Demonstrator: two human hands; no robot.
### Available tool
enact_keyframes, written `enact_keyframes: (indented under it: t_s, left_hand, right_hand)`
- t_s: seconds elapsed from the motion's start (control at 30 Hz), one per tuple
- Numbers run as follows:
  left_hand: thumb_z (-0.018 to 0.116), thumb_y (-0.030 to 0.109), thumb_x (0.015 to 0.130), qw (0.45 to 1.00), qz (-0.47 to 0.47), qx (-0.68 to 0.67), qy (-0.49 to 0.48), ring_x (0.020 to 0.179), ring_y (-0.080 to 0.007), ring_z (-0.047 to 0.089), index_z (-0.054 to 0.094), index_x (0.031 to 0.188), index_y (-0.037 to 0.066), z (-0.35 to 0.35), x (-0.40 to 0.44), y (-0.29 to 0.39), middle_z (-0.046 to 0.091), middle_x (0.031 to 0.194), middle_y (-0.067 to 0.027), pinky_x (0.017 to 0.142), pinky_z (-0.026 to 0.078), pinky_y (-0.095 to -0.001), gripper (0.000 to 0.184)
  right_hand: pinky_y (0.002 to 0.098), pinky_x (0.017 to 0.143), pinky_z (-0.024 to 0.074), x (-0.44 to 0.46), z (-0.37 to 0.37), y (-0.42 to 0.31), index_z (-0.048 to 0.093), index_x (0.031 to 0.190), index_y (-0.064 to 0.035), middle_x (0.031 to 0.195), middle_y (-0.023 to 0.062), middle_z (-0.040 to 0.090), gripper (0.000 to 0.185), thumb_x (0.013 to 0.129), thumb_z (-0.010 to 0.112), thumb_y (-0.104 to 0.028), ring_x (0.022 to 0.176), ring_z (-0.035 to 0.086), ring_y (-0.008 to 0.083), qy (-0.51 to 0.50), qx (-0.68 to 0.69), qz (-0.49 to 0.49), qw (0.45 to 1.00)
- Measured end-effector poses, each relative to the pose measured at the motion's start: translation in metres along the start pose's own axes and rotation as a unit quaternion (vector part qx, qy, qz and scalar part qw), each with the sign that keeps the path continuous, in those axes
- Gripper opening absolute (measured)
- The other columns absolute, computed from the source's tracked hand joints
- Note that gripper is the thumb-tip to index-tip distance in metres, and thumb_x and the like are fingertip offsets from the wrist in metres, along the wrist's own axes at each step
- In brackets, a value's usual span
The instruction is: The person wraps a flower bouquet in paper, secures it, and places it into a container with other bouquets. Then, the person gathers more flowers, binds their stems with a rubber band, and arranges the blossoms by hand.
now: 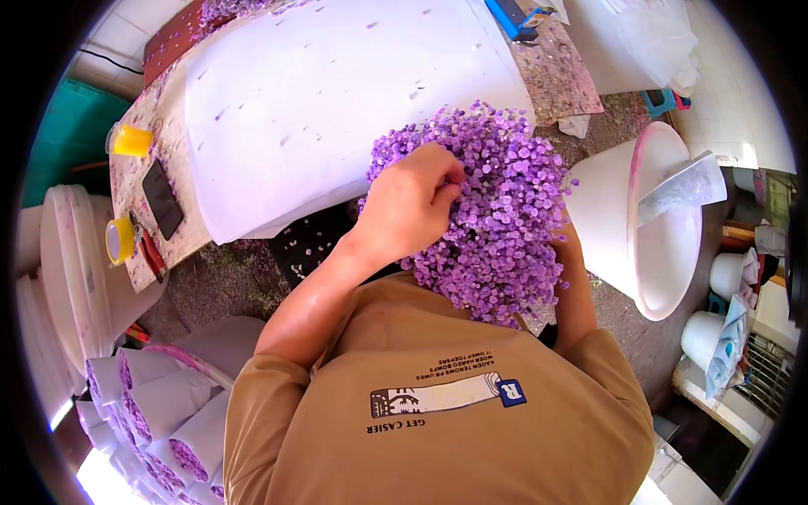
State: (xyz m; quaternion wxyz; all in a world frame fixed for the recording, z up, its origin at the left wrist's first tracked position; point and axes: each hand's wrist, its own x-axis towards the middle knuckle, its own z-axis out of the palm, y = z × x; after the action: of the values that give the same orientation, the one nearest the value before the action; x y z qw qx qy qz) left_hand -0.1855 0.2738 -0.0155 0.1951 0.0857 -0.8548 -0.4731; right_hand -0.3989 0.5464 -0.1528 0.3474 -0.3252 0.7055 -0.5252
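A big bunch of small purple flowers [497, 210], like baby's breath, is in front of my chest with its blossoms facing up at me. Over its left side lies my left hand [417, 202], fingers curled into a pinch at the blossoms; whatever is between the fingertips is too small to make out. My right hand [567, 242] reaches behind the bunch's right edge, and its fingers are hidden by the flowers. The stems are out of sight underneath. Just beyond the bunch, large white paper sheets [337, 93] cover the table, with scattered purple bits on them.
On the table's left are a phone [162, 199], yellow tape rolls [132, 140] and red-handled pliers or cutters [152, 255]. A blue tool [511, 18] lies at the far edge. A white tub [644, 220] stands at right. Several paper-wrapped flower bundles [168, 404] are at lower left.
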Motion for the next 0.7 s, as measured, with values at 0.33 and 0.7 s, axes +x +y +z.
enact_keyframes:
  t_s: [0.33,0.7]
  left_hand:
    - [0.055,0.022,0.102,0.951,-0.128,-0.25,-0.126,0.069,-0.0113,0.052,0.069,0.094,-0.001,-0.013,0.028,0.013,0.063,0.083,-0.0009,0.062,0.043,-0.0282,0.028]
    - [0.065,0.008,0.086,0.965,0.028,0.199,-0.17,0.09,-0.0356,0.068,0.073,0.092,0.007,-0.008,0.043,0.02,0.068,0.095,-0.0087,0.074,0.053,-0.0489,0.009]
  right_hand:
    - [0.0392,0.115,0.0386,0.0,0.002,-0.011,0.038,0.152,0.0015,0.148,0.0127,0.053,0.078,0.087,0.074,-0.022,0.132,0.052,0.024,-0.002,0.001,-0.009,1.0]
    - [0.04,0.114,0.0406,-0.001,0.014,-0.032,0.041,0.15,0.0025,0.146,0.0132,0.055,0.085,0.08,0.082,-0.02,0.132,0.054,0.0231,0.02,0.094,0.04,0.995]
